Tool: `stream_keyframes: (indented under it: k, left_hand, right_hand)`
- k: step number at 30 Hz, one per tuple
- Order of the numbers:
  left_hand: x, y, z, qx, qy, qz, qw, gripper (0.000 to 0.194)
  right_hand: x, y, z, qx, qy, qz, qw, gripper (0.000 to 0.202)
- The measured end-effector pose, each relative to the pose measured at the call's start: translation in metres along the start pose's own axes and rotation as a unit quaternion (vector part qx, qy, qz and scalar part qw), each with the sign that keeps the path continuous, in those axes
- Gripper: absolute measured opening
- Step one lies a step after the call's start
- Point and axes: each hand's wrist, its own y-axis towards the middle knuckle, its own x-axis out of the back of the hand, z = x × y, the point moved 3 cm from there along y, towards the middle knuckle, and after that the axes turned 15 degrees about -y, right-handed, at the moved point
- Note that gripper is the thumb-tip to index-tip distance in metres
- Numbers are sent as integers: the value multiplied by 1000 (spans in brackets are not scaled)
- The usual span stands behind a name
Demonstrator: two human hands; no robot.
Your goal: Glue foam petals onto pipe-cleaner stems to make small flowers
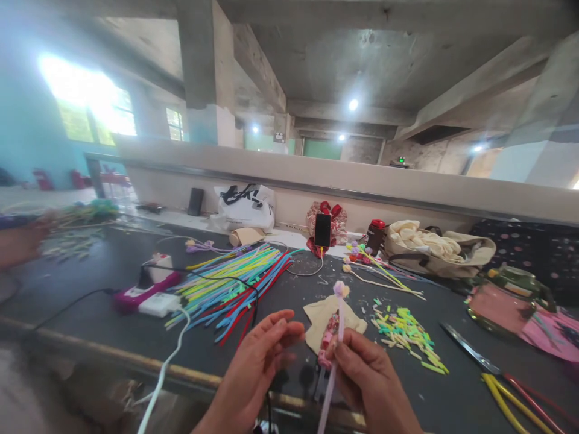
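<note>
In the head view, my right hand (368, 374) pinches a pale lilac pipe cleaner stem (332, 386) between thumb and fingers. The stem stands nearly upright, topped by a small fuzzy lilac and peach flower (341, 290). To its left, my left hand (260, 361) is held open, with fingers somewhat apart and slightly blurred. Behind the stem lies a beige cloth (316, 313), bearing a pink patterned object (324, 352) that my right hand partly covers. Short cut pieces of yellow and green pipe cleaner (409, 334) are heaped to the right of my right hand.
Long coloured pipe cleaners (239, 280) spread across the dark table, beside a purple power strip (145, 292) with cords. Scissors (473, 351) lie at right, near a green-lidded jar (502, 301). Farther back are a phone (322, 230), finished stems (380, 274) and bags (246, 208). Another person's hand (22, 241) is far left.
</note>
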Motion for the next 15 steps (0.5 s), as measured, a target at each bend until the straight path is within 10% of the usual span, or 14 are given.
stream_keyframes:
  k: [8,15]
  left_hand:
    - [2,-7,-10,-57,99,-41,993,30]
    - [-21,-19,6,54,145,103,983,19]
  right_hand:
    - [-9,-4,-4,-6,3,34,999,35]
    - [-34,-5,-16,54,-133,96,985,37]
